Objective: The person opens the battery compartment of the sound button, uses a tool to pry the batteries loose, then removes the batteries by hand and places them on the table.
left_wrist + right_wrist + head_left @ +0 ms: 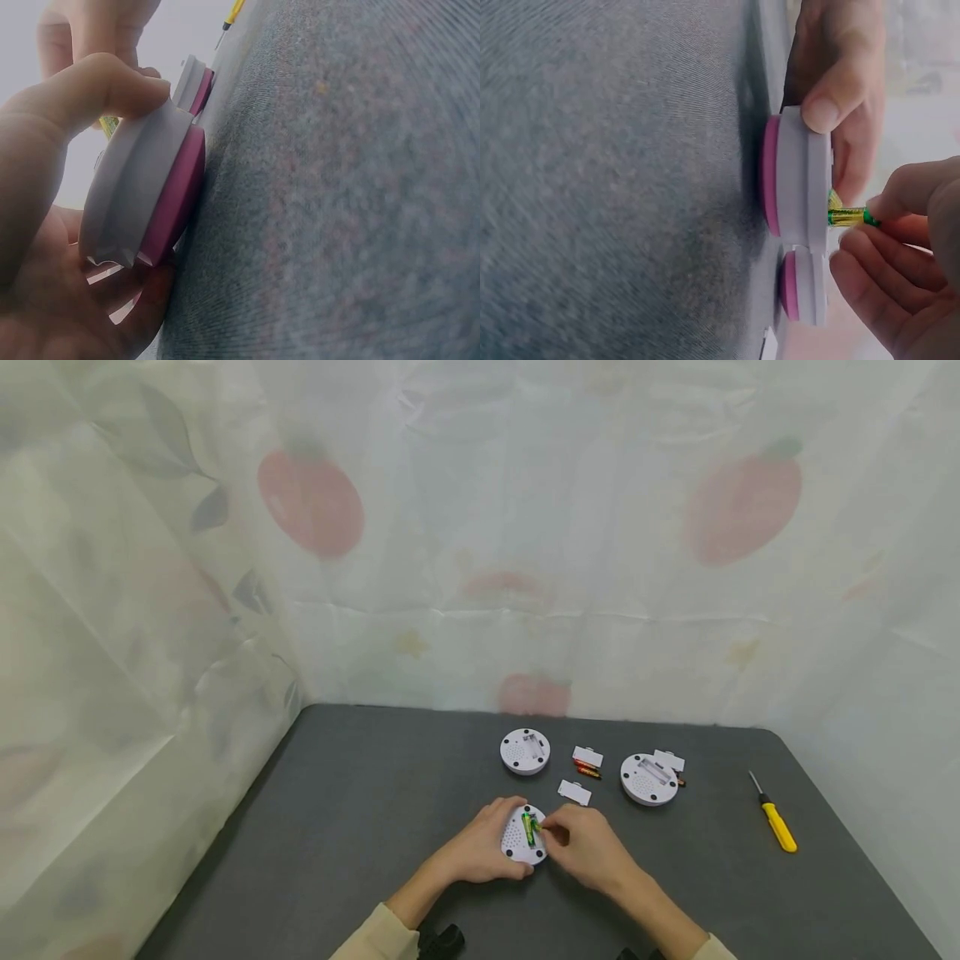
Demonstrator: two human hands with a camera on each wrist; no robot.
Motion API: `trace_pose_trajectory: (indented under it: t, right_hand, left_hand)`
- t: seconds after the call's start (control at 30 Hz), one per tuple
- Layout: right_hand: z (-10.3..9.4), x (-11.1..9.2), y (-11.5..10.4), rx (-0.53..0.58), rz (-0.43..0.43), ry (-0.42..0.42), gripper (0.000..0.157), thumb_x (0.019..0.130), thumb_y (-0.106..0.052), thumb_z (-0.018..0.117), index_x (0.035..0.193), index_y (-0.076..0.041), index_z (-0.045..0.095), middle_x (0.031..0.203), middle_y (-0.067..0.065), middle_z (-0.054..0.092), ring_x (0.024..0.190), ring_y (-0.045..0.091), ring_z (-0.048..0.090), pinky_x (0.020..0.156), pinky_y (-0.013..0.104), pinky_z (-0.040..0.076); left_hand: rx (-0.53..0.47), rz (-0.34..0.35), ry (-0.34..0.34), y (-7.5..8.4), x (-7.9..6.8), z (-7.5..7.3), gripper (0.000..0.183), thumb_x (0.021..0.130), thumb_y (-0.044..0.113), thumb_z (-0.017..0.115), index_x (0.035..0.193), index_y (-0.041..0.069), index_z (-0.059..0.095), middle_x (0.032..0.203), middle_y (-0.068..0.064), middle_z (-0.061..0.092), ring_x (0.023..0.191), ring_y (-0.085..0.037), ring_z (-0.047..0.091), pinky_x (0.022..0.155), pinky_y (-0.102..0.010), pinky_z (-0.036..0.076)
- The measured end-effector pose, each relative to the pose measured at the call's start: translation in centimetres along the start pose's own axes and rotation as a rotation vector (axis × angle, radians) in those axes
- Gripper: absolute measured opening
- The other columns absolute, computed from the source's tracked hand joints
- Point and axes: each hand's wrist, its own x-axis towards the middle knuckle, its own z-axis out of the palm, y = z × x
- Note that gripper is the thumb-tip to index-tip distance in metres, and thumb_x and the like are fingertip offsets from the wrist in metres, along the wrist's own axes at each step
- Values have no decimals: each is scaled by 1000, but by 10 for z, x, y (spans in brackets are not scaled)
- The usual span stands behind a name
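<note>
My left hand (480, 847) grips a round white device (512, 842) by its edge, thumb on the near side and fingers around the far side. Its perforated face, with dark round feet, is up; the wrist views show a pink underside against the table. One green-and-yellow battery (528, 828) lies in the device's open battery compartment. With thumb and fingertips, my right hand (592, 852) pinches a second green-and-yellow battery (847, 217). In the right wrist view that battery sticks out from the device's face; its inner end is hidden.
Behind stand two similar devices (525, 762) (643, 787) with open compartments. White battery covers (574, 792) and red-orange batteries (588, 772) lie near them. A yellow-handled screwdriver (778, 827) lies right on the grey table (337, 827). Printed curtains (525, 527) hang around the table.
</note>
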Motion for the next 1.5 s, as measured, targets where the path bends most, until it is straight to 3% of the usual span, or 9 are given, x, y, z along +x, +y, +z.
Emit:
trace_pose_trajectory:
  t: [0.13,0.47,0.73,1.13,1.5]
  right_hand:
    - [-2,-1,4,-17,30,4,13,82,-1,77,91,-10,75,84,-8,64,73,1,53,64,23,49]
    - [-7,-8,24,133,130,70,24,77,8,75,89,-12,72,83,-10,62,71,2,56,63,24,51]
    - [-13,-6,39,118,225,110,22,77,9,76,86,-11,73,78,-9,64,68,4,57,64,25,50]
    - [-14,7,60,77,276,96,17,77,7,73,86,-7,74,77,-6,65,69,8,57,64,27,50]
    - [-10,11,79,1,324,-25,14,81,5,74,86,-7,74,76,-4,63,70,10,55,65,29,48]
  left_hand:
    - [2,-3,-5,-1,0,-1,94,71,44,85,149,14,42,130,3,51,105,-13,47,87,-33,42]
    - [7,-7,-11,0,1,-1,95,71,45,84,150,16,42,130,5,50,106,-12,47,88,-33,41]
    - [10,-9,-12,1,0,-1,95,70,45,84,151,17,41,132,4,50,109,-13,47,91,-34,42]
    - [2,-7,-6,2,0,-3,95,70,44,85,150,15,42,130,4,50,109,-14,46,92,-35,41]
    - [7,11,1,0,-1,-1,95,70,43,85,150,15,43,129,4,51,108,-13,47,90,-33,42]
